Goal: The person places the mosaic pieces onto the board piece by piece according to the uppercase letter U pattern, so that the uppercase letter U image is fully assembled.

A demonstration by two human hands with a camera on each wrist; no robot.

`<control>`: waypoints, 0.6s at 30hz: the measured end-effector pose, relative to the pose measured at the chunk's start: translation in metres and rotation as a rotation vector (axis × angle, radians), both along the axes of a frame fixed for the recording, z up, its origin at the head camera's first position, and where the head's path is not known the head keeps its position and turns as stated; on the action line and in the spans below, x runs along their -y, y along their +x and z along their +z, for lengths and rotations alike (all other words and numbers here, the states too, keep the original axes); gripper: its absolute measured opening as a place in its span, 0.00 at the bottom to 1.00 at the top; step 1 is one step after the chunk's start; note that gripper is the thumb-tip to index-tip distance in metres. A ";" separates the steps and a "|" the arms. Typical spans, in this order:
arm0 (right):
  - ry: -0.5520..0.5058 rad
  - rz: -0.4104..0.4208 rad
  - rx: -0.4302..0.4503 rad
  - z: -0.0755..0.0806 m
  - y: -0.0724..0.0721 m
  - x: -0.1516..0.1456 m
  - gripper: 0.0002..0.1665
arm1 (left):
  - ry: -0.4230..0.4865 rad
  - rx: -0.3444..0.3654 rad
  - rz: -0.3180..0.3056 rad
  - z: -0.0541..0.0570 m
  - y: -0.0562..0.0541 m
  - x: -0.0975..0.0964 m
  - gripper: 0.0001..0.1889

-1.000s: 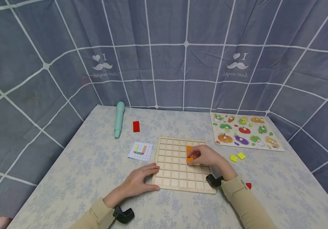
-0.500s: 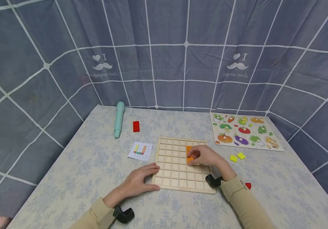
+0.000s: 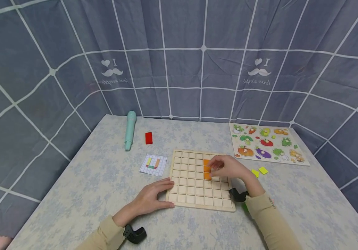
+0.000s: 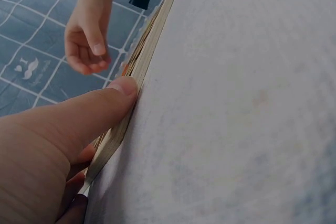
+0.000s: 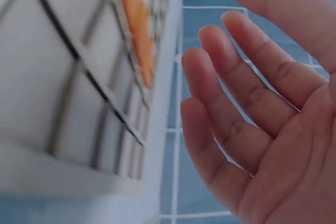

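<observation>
A square wooden grid board [image 3: 191, 191] lies on the table, with orange tiles [image 3: 207, 176] in one of its columns. My left hand [image 3: 150, 198] holds the board's near left corner, thumb on the front edge and fingers at the left side. Over the board's right half is my right hand [image 3: 229, 167], just right of the orange tiles. In the right wrist view, the right hand's fingers [image 5: 236, 98] are loosely bent, apart from the board, with nothing held. The fingertips overlap the tiles' right edge in the head view.
A pattern card [image 3: 153, 165] lies left of the board. Behind it are a red tile [image 3: 148, 138] and a teal microphone [image 3: 130, 130]. Yellow tiles [image 3: 263, 170] and a vegetable puzzle board [image 3: 267, 144] are at right. A green piece [image 3: 245, 207] shows beside the right wrist.
My right hand has let go of the orange tile and shifted slightly right and up, showing more orange. The right sleeve now covers most of the red piece. My left hand has stayed put.
</observation>
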State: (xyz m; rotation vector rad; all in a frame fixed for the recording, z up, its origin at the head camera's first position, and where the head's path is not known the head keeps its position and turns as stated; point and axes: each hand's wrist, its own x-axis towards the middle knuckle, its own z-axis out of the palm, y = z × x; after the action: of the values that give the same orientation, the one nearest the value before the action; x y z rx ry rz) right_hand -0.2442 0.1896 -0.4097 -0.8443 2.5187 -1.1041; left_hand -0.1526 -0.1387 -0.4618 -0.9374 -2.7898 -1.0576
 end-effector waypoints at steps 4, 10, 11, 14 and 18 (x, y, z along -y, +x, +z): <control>0.009 -0.039 -0.020 0.013 0.005 -0.011 0.19 | 0.002 -0.003 -0.002 0.000 0.000 0.000 0.35; 0.039 -0.068 -0.086 0.027 0.013 -0.032 0.19 | 0.003 -0.002 0.002 0.000 0.000 0.000 0.35; 0.041 -0.080 -0.090 0.029 0.015 -0.037 0.18 | 0.003 -0.003 0.002 0.000 0.000 0.000 0.35; 0.052 -0.121 -0.085 0.032 0.021 -0.050 0.18 | 0.003 -0.008 0.002 -0.001 0.000 0.000 0.35; 0.071 -0.160 -0.089 0.033 0.028 -0.069 0.20 | 0.004 -0.012 0.000 -0.001 -0.001 0.000 0.35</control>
State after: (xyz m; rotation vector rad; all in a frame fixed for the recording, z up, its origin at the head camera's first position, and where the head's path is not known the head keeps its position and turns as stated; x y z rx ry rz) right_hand -0.2161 0.2582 -0.3770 -0.6985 2.7225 -1.0378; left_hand -0.1533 -0.1391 -0.4628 -0.9406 -2.7772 -1.0533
